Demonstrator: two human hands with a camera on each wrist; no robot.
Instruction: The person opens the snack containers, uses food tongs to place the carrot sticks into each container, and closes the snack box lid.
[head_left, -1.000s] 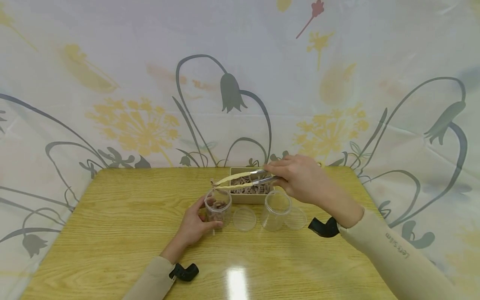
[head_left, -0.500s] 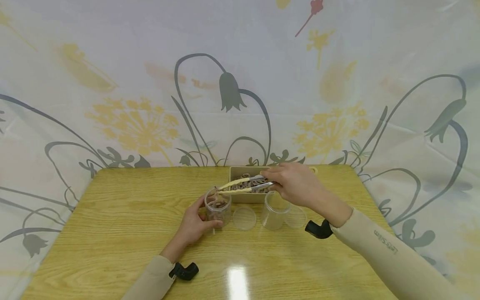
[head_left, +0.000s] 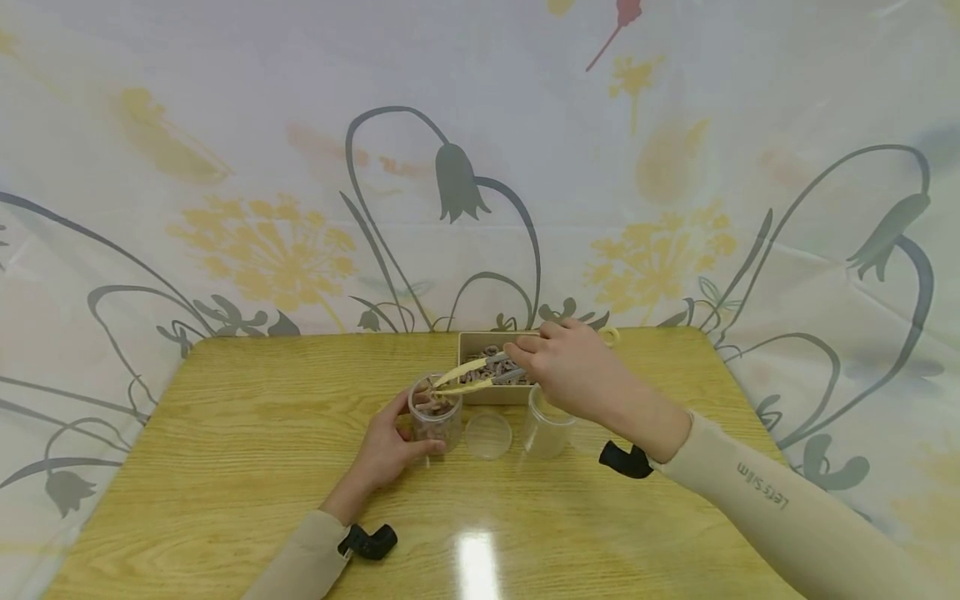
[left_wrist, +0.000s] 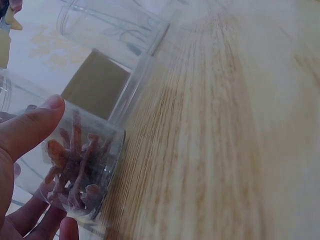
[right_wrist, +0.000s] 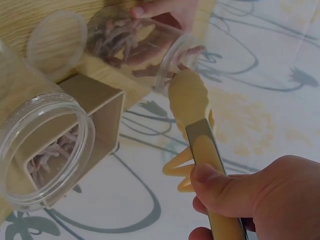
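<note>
My left hand (head_left: 386, 450) grips a clear plastic jar (head_left: 437, 432) from its left side, thumb in front. Brown, stick-like dried pieces (left_wrist: 75, 165) lie in the jar's lower part. My right hand (head_left: 573, 371) holds yellow-tipped tongs (right_wrist: 189, 97) with metal arms, pointing left. Their tips are at the jar's mouth, with a brown piece by them; in the right wrist view the tong head partly hides it. Behind the jars stands a beige box (head_left: 495, 396) of similar brown pieces, partly covered by the right hand.
A second clear jar (head_left: 546, 435) stands open to the right, below the right hand. Between the jars a round clear lid (head_left: 488, 437) lies flat on the wooden table (head_left: 300, 417). Another clear lid (head_left: 588, 439) is partly hidden behind the second jar. A patterned cloth (head_left: 480, 250) hangs behind the table.
My right hand has moved left and slightly down, bringing the tong tips and the brown piece from above the rim into the jar's mouth. The left hand and jar stay in place.
</note>
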